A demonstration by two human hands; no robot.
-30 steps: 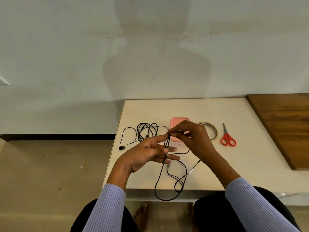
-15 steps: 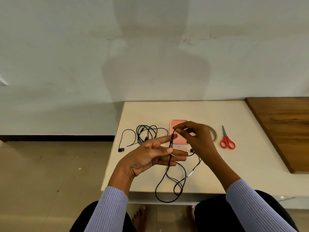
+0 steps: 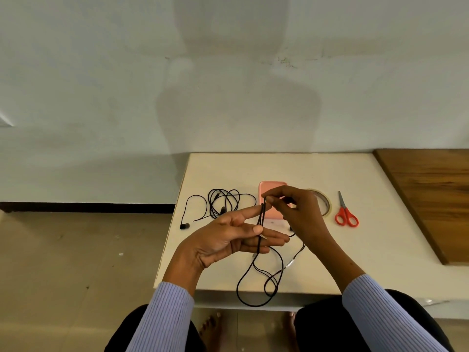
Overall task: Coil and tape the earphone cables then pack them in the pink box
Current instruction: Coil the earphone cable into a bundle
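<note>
We hold our left hand [image 3: 223, 240] flat, fingers straight, with the black earphone cable [image 3: 258, 270] draped over them. Our right hand [image 3: 294, 212] pinches the cable's top, and its loops hang past the bench [image 3: 355, 262] edge. A second earphone cable [image 3: 223, 203] lies beside the pink box [image 3: 269, 189], near tape roll [image 3: 323, 204] and scissors [image 3: 345, 214].

Red scissors [image 3: 346, 215] lie on the white table [image 3: 355, 250], blades pointing toward the wall [image 3: 228, 72]. A brown wooden board [image 3: 431, 199] sits off to the right. Beige tile floor [image 3: 76, 262] on the left, dark baseboard [image 3: 86, 207] along the wall.
</note>
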